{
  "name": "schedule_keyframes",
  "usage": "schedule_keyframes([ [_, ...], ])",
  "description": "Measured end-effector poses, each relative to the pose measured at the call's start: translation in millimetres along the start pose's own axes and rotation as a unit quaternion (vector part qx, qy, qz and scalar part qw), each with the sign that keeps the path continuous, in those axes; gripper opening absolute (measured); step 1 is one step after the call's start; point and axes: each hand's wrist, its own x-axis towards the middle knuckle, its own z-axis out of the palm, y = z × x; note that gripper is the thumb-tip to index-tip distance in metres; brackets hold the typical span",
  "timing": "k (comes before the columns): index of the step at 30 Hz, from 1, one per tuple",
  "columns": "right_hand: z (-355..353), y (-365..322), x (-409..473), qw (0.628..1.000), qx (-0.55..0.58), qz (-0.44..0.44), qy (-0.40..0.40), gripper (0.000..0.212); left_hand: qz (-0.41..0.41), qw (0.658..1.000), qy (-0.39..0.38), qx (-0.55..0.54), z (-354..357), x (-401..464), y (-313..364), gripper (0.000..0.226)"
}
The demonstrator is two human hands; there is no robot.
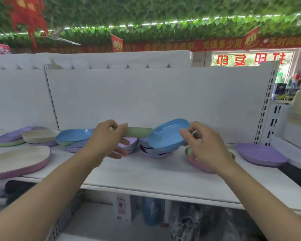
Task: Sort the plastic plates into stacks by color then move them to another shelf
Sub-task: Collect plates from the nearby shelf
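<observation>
On the white shelf (146,173) sat mixed plates. The left hand (104,138) pinched a green plate (137,132); the right hand (207,146) gripped a tilted blue plate (169,133), which might slip onto the purple stack (155,152).

A green plate (137,132) is seen edge-on and level, raised above a stack of lilac plates (129,145). A blue plate (169,133) is tilted over a purple stack (155,152). A lone purple plate (261,153) lies flat on the white shelf (146,174) at far right. Mixed-color piles (40,138) lie at left.
</observation>
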Motion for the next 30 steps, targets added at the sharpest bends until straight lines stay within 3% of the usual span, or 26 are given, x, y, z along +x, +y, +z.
schedule_keyframes([
  [2, 13, -21, -8, 0.989, 0.138, 0.056, -0.014, 0.023, -0.033, 0.999, -0.013, -0.035, -30, -6, -6, 0.038],
  [4, 31, -48, -22, 0.977, 0.199, 0.074, -0.033, 0.013, -0.053, 0.997, -0.017, -0.06, -67, -14, -17, 0.035],
  [10, 130, -156, -68, 0.936, 0.312, 0.088, -0.138, 0.034, -0.089, 0.991, 0.036, -0.09, -219, -47, -61, 0.017],
  [12, 170, -193, -81, 0.925, 0.329, 0.074, -0.176, 0.032, -0.085, 0.99, 0.065, -0.091, -277, -61, -79, 0.011],
  [20, 327, -354, -117, 0.881, 0.34, -0.054, -0.324, 0.017, -0.114, 0.978, 0.163, -0.066, -485, -151, -160, 0.025],
  [30, 525, -494, -171, 0.784, 0.37, -0.112, -0.487, 0.015, -0.156, 0.934, 0.319, 0.047, -650, -234, -255, 0.017],
])
